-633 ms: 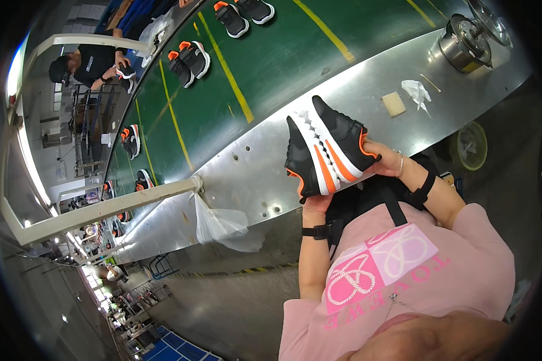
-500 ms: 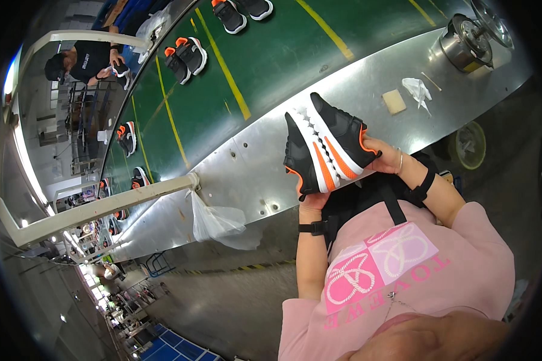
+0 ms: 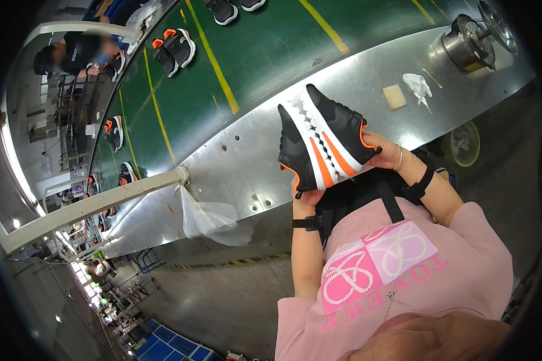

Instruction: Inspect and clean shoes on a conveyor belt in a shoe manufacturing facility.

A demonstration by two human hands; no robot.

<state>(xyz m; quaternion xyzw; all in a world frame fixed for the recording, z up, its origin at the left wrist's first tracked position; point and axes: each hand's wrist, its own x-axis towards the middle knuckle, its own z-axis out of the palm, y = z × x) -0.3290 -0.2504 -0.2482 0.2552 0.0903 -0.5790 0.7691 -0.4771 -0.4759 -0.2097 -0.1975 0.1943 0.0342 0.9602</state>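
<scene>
Two black sneakers with orange collars and white-and-orange soles are held up together before my chest, sole facing sole, toes pointing away from me. My left hand (image 3: 308, 197) grips the left sneaker (image 3: 296, 147) by its heel; most of those fingers are hidden behind the shoe. With my right hand (image 3: 384, 150) I hold the right sneaker (image 3: 337, 123) at its heel, the fingers partly hidden at the orange collar. The soles lie close along the middle, with dark gaps between their wavy edges.
A metal ledge (image 3: 241, 174) borders the green conveyor belt (image 3: 259, 66), which carries more sneakers (image 3: 174, 51). On the ledge lie a beige pad (image 3: 394, 97), crumpled tissue (image 3: 417, 89), a swab and a metal pot (image 3: 467, 45). A plastic bag (image 3: 208, 219) hangs from the white frame.
My hands still hold both sneakers, which have tipped slightly to the left. The belt, its shoes and the frame sit a little farther left in view. A co-worker at the far left has lowered a shoe.
</scene>
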